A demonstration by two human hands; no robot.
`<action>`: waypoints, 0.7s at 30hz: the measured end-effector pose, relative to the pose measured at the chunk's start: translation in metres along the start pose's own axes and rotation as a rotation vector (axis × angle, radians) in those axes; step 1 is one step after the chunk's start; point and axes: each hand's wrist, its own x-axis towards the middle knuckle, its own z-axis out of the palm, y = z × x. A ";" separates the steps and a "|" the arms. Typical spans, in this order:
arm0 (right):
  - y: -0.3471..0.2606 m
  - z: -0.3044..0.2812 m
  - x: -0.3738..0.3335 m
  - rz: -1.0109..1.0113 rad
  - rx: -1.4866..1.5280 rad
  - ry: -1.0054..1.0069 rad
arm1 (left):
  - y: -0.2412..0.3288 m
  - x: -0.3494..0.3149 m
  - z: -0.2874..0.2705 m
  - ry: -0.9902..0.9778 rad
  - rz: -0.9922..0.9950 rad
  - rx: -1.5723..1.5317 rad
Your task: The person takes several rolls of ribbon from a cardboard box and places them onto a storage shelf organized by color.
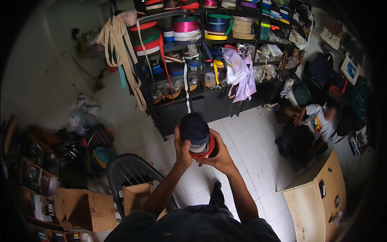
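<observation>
Between my two hands is a stack of rolled strap: a dark navy roll [194, 128] on top, a greyish-white layer under it and a red roll [206, 150] lowest. My left hand [183, 148] is closed round the stack's left side, its thumb against the navy roll. From the right and below, my right hand [219, 155] grips the red roll. The stack is held up in front of me, over the tiled floor. Fingers on the far side of the rolls are partly hidden.
Ahead stands a black shelf rack [177, 117] with several coloured strap rolls and hanging bands [121, 48]. A black plastic chair [127, 169] with a cardboard box [135, 195] is at my left. Another person [316, 121] sits at the right, behind a wooden table [306, 193].
</observation>
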 end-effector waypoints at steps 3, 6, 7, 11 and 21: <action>-0.008 -0.034 0.054 -0.034 0.001 -0.070 | -0.028 0.045 0.013 0.042 0.084 0.100; -0.016 -0.069 0.110 -0.173 -0.141 -0.132 | -0.047 0.094 0.015 -0.034 0.096 0.160; -0.017 -0.078 0.127 -0.243 -0.199 -0.152 | -0.050 0.110 0.017 -0.055 0.108 0.185; -0.027 -0.110 0.189 -0.231 -0.190 -0.211 | -0.064 0.171 0.024 -0.099 0.125 0.135; -0.010 -0.128 0.328 -0.195 0.019 -0.289 | -0.101 0.289 0.006 -0.210 0.081 0.174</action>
